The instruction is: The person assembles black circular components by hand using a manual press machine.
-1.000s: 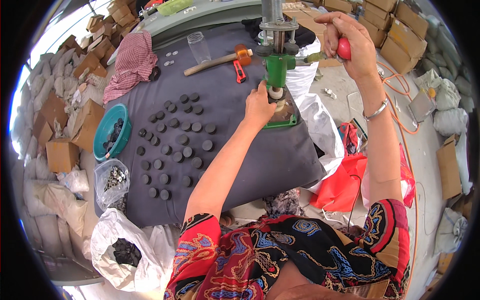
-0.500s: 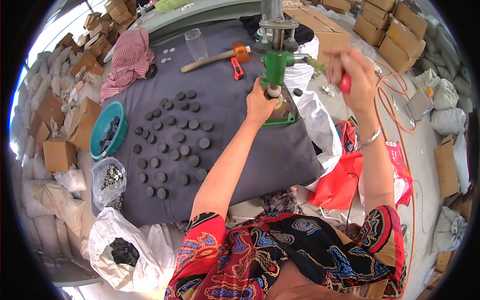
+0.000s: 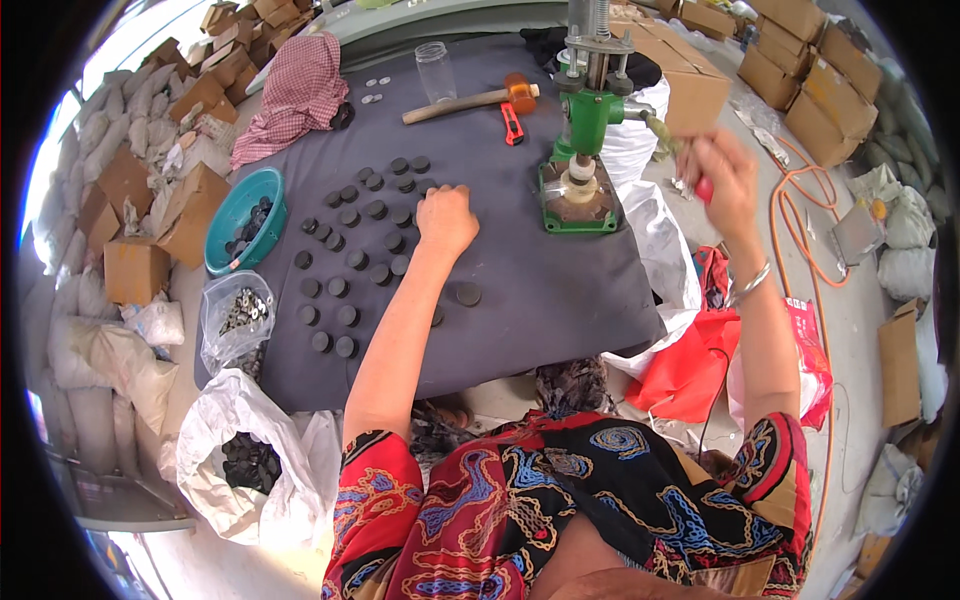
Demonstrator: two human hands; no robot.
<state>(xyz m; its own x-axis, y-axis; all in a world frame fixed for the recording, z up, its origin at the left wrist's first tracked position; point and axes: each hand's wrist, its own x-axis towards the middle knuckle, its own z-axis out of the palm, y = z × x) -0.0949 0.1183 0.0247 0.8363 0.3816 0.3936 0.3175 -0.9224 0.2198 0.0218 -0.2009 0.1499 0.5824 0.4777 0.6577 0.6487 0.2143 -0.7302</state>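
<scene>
Your one view comes from the camera on your head, looking steeply down and forward over your own patterned sleeves onto the grey-covered table (image 3: 560, 300). It sits close, with the green press (image 3: 585, 150) ahead. Straight edges bend toward the fisheye's round dark rim.

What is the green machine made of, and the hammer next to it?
The green press looks like painted metal: thick, hard-edged, a bare steel post on top. The hammer has a pale wooden handle; its orange head could be rubber or plastic, hard to tell.

Bright, even daylight with soft shadows; fisheye bends the edges into a black rim, upper-left glare.
</scene>
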